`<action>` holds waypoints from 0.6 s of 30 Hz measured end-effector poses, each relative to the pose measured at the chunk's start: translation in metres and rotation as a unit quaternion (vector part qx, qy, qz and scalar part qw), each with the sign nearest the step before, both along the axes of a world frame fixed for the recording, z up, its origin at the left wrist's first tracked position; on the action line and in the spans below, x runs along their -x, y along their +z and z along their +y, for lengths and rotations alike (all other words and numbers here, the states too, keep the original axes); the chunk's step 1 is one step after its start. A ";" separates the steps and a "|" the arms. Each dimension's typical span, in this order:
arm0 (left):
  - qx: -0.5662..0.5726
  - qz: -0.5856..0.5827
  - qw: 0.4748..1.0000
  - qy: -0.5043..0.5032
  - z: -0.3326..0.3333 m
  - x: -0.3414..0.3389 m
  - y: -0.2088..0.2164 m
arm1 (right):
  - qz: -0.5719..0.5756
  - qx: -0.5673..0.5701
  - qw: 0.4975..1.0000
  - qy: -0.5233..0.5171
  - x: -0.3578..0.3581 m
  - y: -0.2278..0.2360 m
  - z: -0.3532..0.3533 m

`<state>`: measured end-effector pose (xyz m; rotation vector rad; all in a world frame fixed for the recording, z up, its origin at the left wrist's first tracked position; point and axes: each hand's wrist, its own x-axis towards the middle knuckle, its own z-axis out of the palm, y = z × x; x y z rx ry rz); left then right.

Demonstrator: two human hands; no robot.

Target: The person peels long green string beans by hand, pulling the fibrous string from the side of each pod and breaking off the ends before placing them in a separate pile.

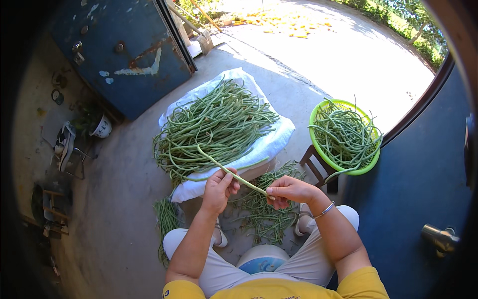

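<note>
One long green bean [247, 185] stretches between my two hands, above the gap between my knees. My left hand [219, 190] is closed round its middle, and the far part of the bean runs up over the heap. With thumb and fingers, my right hand [289, 192] pinches the near end. Just beyond my hands lies a large heap of long beans [214, 127] on a white sack [279, 137], which rests on a support mostly hidden beneath it. On the floor between my feet is a loose pile of beans and pieces [271, 217].
To the right, a bright green basket [366, 170] of long beans stands on a dark wooden stool [317, 163]. A tied-looking bunch of beans [167, 224] lies by my left foot. Blue metal doors [124, 55] flank the doorway. A potted plant [102, 127] stands at left; yellow cobs [289, 22] lie outside.
</note>
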<state>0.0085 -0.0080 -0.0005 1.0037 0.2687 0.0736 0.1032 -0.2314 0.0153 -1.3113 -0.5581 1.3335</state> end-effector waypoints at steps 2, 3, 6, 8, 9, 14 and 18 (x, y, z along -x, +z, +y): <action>-0.005 0.004 1.000 -0.008 0.001 0.002 -0.001 | 0.007 0.005 1.000 -0.012 0.001 -0.002 0.003; -0.005 0.004 1.000 -0.012 0.001 0.002 0.000 | 0.013 0.009 1.000 -0.023 0.001 -0.007 0.005; -0.010 0.015 1.000 -0.016 -0.002 0.003 0.005 | 0.026 0.004 0.999 -0.027 0.003 -0.012 0.011; -0.016 0.021 0.999 -0.018 -0.003 0.004 0.006 | 0.038 -0.006 0.999 -0.019 0.006 -0.014 0.015; -0.019 0.021 0.999 -0.020 -0.003 0.005 0.006 | 0.046 -0.012 0.999 -0.016 0.007 -0.015 0.016; -0.039 0.024 0.999 -0.024 -0.004 0.008 0.004 | 0.078 -0.058 0.995 0.012 0.006 -0.020 0.017; -0.042 0.024 0.999 -0.019 -0.005 0.011 0.007 | 0.076 -0.085 0.993 0.030 0.009 -0.018 0.018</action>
